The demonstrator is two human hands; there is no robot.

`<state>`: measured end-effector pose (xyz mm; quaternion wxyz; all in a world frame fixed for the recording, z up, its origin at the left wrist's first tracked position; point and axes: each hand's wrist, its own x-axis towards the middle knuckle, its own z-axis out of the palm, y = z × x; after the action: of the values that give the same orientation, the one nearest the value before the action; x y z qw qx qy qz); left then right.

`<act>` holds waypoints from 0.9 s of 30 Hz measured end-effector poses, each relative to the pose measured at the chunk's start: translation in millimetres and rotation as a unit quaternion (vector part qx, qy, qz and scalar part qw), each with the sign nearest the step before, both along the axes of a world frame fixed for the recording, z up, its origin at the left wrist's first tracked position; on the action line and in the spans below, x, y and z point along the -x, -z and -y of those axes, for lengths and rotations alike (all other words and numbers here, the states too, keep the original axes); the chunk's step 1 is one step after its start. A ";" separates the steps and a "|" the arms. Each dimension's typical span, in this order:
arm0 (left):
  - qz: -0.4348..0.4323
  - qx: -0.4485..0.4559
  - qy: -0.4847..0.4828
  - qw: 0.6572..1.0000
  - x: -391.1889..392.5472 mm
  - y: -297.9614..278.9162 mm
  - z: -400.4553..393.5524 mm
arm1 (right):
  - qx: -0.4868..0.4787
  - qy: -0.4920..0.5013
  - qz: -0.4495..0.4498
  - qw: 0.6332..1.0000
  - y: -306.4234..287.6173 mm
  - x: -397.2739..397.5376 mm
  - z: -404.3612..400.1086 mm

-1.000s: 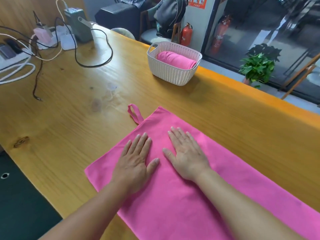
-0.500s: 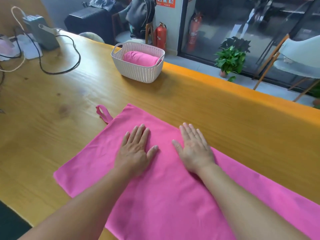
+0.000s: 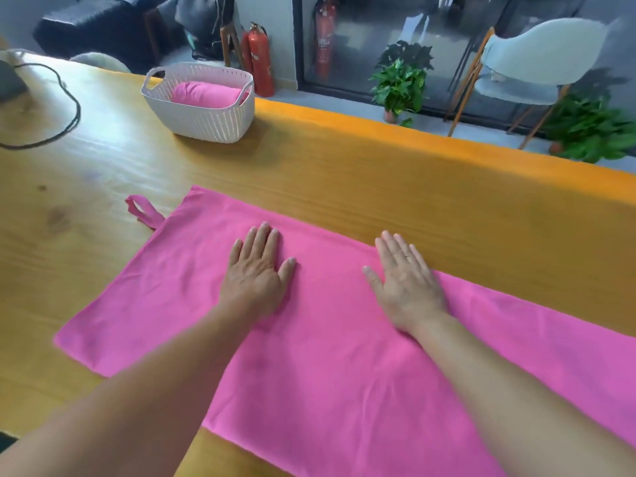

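Observation:
A pink towel (image 3: 330, 356) lies spread flat on the wooden table (image 3: 378, 187), its hanging loop (image 3: 141, 210) sticking out at the far left corner. My left hand (image 3: 256, 273) presses flat on the towel with straight fingers, left of the middle. Flat on the towel too, my right hand (image 3: 404, 282) lies near its far edge, a hand's width from the left one. Neither hand holds anything.
A white woven basket (image 3: 203, 122) with a rolled pink towel (image 3: 206, 94) in it stands at the back left of the table. A black cable (image 3: 70, 122) curls at the far left. Beyond the table are fire extinguishers (image 3: 260, 60), potted plants (image 3: 401, 84) and a chair (image 3: 530, 67).
My hands have slid apart across the towel, the right one moving to the right. The view has turned to the right, so the basket and cables sit further left.

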<state>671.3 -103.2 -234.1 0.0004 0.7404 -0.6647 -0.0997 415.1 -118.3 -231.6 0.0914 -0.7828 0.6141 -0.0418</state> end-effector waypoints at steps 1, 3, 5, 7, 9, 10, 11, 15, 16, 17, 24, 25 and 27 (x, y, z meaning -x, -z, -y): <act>-0.005 0.003 -0.006 1.000 3.1 -0.5 -0.4 | 0.020 0.025 0.001 0.999 -2.2 6.8 -5.4; -0.026 0.043 -0.015 0.999 16.3 -1.5 -5.0 | 0.028 0.022 0.037 0.999 -7.6 -3.0 -28.5; -0.064 0.096 0.021 0.993 44.4 -3.7 -17.9 | -0.001 -0.013 0.079 0.997 -10.5 -23.5 -63.7; -0.084 0.081 0.074 0.990 71.8 -1.2 -32.1 | -0.027 -0.020 0.077 0.996 -5.1 -30.3 -91.4; -0.052 0.035 0.092 0.994 81.3 6.4 -40.1 | -0.031 -0.001 0.044 0.999 0.5 -9.0 -94.3; -0.037 0.027 0.094 0.995 81.3 8.6 -40.0 | -0.027 0.021 0.027 0.999 2.2 11.6 -89.0; -0.028 0.024 0.094 0.995 79.3 9.5 -38.8 | -0.028 0.046 0.008 0.999 2.6 34.2 -82.8; -0.019 0.012 0.083 0.996 85.8 3.1 -38.9 | -0.021 0.160 0.005 0.987 -6.0 94.1 -74.6; -0.030 0.016 0.079 0.996 93.4 -0.5 -39.8 | 0.001 0.178 0.034 0.983 -10.0 97.0 -77.8; -0.047 0.024 0.082 0.995 104.2 -4.5 -40.4 | 0.029 0.193 0.058 0.979 -12.6 99.8 -82.2; -0.165 0.057 0.249 0.953 230.5 -21.2 -45.0 | -0.044 0.245 0.021 0.968 -32.1 174.3 -103.9; -0.172 0.055 0.266 0.947 246.3 -24.4 -44.7 | -0.054 0.222 0.033 0.973 -34.3 181.4 -106.2; -0.172 0.047 0.297 0.938 268.1 -30.9 -41.3 | -0.035 0.169 0.044 0.984 -40.8 186.3 -112.9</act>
<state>403.2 -61.9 -203.2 0.1200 0.4804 -0.8478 -0.1899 228.8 -5.4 -190.8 0.1371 -0.6617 0.7339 -0.0692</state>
